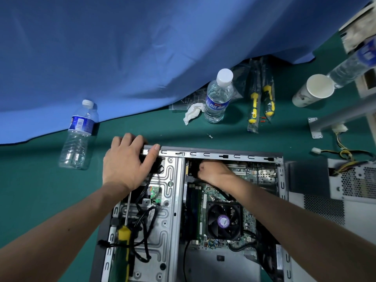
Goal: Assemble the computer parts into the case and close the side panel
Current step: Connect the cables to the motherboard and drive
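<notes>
Open case point(211, 154) on green mat point(40, 180), blue cloth point(122, 47) behind; left-hand fingers point(130, 139) grip its rim.

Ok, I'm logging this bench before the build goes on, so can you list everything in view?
computer case: 1, grey metal, open, lying centre on the mat
CPU fan: 1, black, on the motherboard
screwdriver: 1, yellow and green handle, lying in the case's left bay
power supply: 1, grey, right of the case
water bottles: 3, clear, blue labels; left, centre, far right
paper cup: 1, white, on its side, upper right
packaged screwdrivers: 2, yellow and black, right of the centre bottle
tissue: 1, white, crumpled, beside the centre bottle
cloth: 1, blue, behind
mat: 1, green
left hand: grips the case's far edge
right hand: curled, inside the case on the motherboard
</notes>
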